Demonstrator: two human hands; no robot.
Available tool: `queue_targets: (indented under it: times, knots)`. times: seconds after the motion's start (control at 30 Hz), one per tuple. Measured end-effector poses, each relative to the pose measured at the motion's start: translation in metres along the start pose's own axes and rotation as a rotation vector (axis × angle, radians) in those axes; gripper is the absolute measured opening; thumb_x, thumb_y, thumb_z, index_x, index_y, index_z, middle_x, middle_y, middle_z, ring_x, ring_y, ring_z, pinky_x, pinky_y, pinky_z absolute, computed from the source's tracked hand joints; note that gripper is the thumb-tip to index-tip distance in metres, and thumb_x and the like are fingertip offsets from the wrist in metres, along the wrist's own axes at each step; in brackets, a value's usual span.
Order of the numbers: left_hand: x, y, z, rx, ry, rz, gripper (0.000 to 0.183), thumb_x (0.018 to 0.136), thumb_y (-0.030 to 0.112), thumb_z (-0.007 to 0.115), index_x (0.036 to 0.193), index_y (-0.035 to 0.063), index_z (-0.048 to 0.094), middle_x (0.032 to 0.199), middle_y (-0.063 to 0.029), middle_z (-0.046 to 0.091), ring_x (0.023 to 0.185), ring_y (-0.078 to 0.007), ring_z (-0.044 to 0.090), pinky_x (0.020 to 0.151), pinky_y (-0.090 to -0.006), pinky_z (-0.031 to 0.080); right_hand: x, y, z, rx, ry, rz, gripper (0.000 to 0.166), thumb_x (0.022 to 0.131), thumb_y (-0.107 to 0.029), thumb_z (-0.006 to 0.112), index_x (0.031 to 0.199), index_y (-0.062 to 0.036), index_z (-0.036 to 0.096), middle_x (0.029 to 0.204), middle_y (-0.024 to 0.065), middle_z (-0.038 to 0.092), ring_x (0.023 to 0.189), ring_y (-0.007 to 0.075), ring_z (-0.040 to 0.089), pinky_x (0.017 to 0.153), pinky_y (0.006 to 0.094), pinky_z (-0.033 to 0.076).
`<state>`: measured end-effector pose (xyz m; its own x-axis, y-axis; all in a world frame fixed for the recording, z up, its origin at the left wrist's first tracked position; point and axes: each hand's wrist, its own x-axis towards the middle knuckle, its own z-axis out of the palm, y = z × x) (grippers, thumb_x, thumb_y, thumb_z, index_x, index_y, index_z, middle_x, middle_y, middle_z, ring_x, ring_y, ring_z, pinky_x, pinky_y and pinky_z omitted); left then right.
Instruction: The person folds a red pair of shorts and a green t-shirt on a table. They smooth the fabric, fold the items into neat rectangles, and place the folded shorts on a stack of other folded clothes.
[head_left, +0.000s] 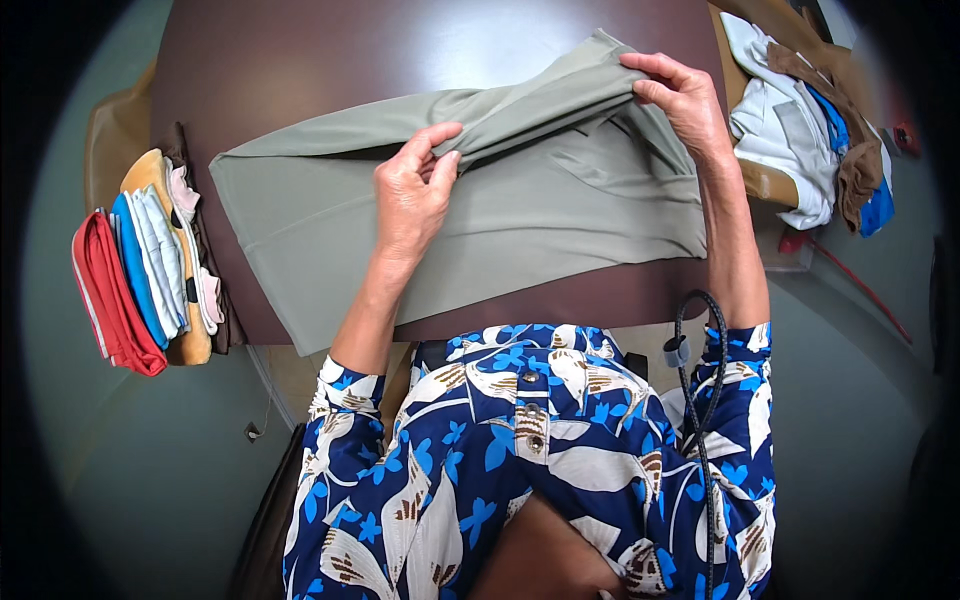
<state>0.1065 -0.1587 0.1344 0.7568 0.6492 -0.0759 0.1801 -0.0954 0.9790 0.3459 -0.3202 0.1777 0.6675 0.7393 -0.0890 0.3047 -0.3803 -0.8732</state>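
Observation:
A grey-green garment (480, 217), perhaps trousers, lies spread across the dark brown table (300, 60). Its far layer is lifted into a long fold. My left hand (416, 184) pinches this fold near the garment's middle, between thumb and fingers. Farther off to the right, my right hand (679, 97) grips the same fold close to its upper right end. Between the two hands the cloth is raised, and a dark gap shows beneath it. The garment's wide left end reaches past the table's front edge. Parts of the lower layer are hidden under the fold.
A stack of folded clothes (150, 262) in red, blue, white and tan stands at the table's left edge. Loose white, brown and blue clothes (795, 142) are heaped on a tan chair (769, 184) at the right. A black cable (701, 420) hangs by my right arm.

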Motion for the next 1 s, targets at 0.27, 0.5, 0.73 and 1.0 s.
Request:
queue_targets:
  times: [0.27,0.5,0.73,1.0]
  knots:
    - [0.001,0.002,-0.001,0.125,0.143,0.189,0.029,0.075,-0.002,0.060,0.103,0.0043,0.061,0.079,-0.0036,0.063,0.057,-0.0059,0.051,0.056,-0.0212,0.044,-0.003,-0.014,-0.009,-0.178,0.028,-0.185,0.023,0.074,0.002,0.058,0.097,-0.0001,0.062,0.077,0.0003,0.053,0.076,0.0113,0.051,0.070,0.0225,0.040]
    - [0.025,-0.013,0.000,0.152,0.145,0.207,0.020,0.079,-0.003,0.056,0.097,0.0024,0.061,0.075,-0.0015,0.060,0.057,-0.0053,0.054,0.052,-0.0182,0.044,0.015,0.010,-0.003,-0.085,0.108,-0.210,0.020,0.069,0.002,0.055,0.088,0.0014,0.063,0.075,0.0080,0.060,0.071,0.0137,0.056,0.065,0.0240,0.044]
    - [0.046,0.005,-0.001,0.028,0.200,0.149,0.014,0.082,-0.003,0.051,0.094,-0.0015,0.059,0.078,-0.0045,0.060,0.060,-0.0088,0.060,0.055,-0.0191,0.048,0.052,-0.002,-0.013,-0.310,0.234,-0.535,0.011,0.067,0.002,0.058,0.077,-0.0016,0.060,0.069,0.0098,0.056,0.063,0.0205,0.056,0.058,0.0311,0.044]
    - [0.008,-0.037,0.002,0.333,0.211,0.377,0.015,0.075,-0.003,0.053,0.087,0.0024,0.060,0.078,-0.0034,0.062,0.066,-0.0106,0.056,0.059,-0.0240,0.045,-0.012,0.015,-0.004,-0.784,0.313,-0.774,0.013,0.067,0.000,0.061,0.080,-0.0041,0.058,0.075,0.0062,0.053,0.073,0.0227,0.054,0.065,0.0304,0.043]
